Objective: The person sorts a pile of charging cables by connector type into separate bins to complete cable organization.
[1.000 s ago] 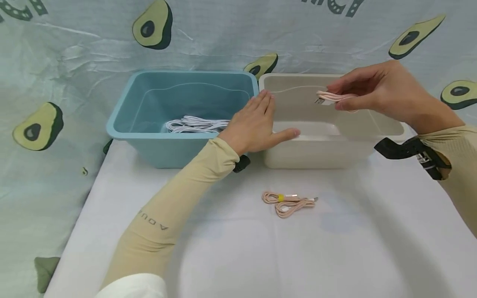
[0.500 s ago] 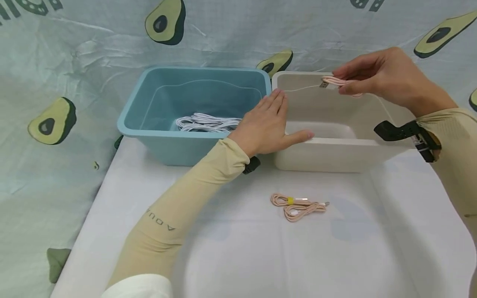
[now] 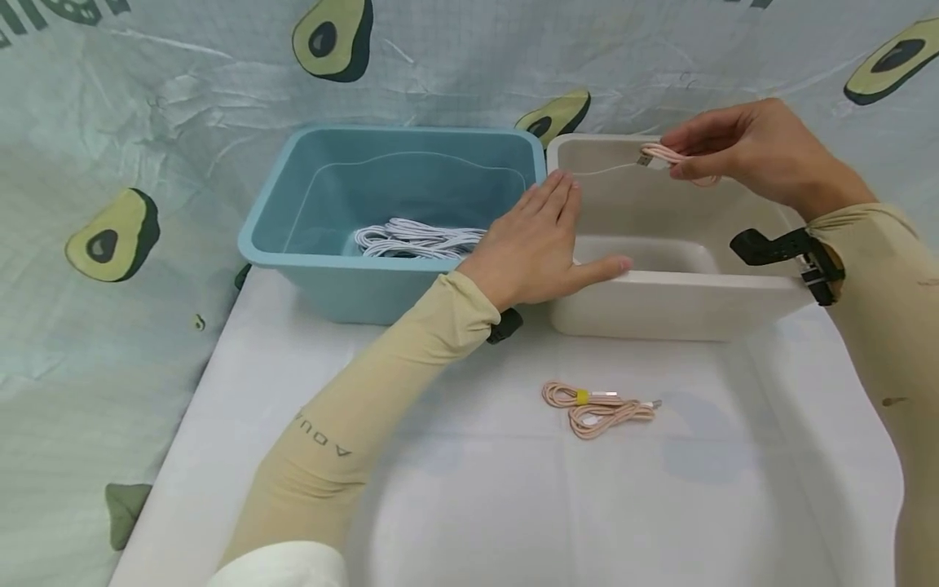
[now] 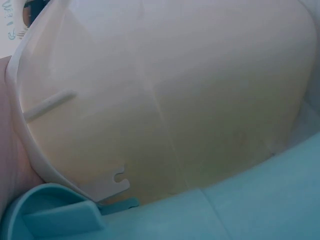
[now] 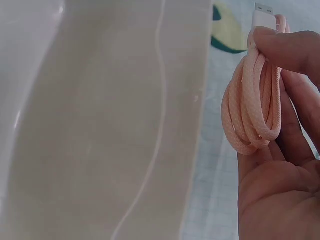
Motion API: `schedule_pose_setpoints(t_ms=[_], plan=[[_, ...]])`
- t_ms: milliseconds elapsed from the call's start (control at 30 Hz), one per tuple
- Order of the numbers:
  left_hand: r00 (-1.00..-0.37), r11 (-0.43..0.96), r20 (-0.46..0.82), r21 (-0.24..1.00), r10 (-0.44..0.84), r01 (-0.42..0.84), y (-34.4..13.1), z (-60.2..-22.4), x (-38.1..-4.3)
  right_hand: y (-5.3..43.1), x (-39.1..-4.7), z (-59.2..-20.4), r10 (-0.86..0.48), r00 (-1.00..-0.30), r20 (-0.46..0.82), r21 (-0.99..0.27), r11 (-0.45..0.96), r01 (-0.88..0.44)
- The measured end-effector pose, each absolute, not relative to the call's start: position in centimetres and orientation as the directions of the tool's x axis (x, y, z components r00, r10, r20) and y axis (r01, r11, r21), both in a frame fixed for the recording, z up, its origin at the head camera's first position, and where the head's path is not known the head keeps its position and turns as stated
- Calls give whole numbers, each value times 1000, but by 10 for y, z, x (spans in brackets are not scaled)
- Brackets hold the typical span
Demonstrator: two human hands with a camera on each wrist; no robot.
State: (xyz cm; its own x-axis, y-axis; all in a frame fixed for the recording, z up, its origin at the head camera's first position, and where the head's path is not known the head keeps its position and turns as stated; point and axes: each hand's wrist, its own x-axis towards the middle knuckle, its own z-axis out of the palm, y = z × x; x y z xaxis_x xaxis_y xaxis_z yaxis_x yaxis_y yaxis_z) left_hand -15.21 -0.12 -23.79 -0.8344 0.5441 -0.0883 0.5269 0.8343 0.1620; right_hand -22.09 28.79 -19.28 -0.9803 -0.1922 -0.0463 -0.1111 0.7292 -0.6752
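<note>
My right hand (image 3: pixel 763 155) pinches a coiled pink USB cable (image 3: pixel 663 153) over the back of the cream bin (image 3: pixel 682 306). In the right wrist view the thumb presses the cable (image 5: pixel 245 105) near its white USB plug, and the loops hang down beside the palm. My left hand (image 3: pixel 531 240) lies with straight fingers across the adjoining rims of the cream bin and the blue bin (image 3: pixel 345 289); its thumb stretches along the cream bin's front rim. Several white cables (image 3: pixel 411 238) lie in the blue bin, partly hidden by that hand. Two coiled pink cables (image 3: pixel 601 414) lie on the table.
The bins stand side by side at the back of a white-covered table (image 3: pixel 469 505). Behind them hangs a pale curtain (image 3: pixel 447 57) with avocado prints. In the left wrist view, the outer walls of the cream bin (image 4: pixel 200 90) and blue bin (image 4: pixel 240 200) fill the frame.
The head view has shifted, so the scene sits slightly farther right. The right hand keeps hold of the pink cable, a little farther back over the cream bin. The left hand stays on the rims.
</note>
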Motion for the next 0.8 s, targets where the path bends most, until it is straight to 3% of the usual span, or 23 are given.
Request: schedule_pose_setpoints(t_ms=[800], plan=[[-831,828,-81,184,550,530,-2,-235,-150,287,-221,-196,-205,-978,-46,-706,699,-113]])
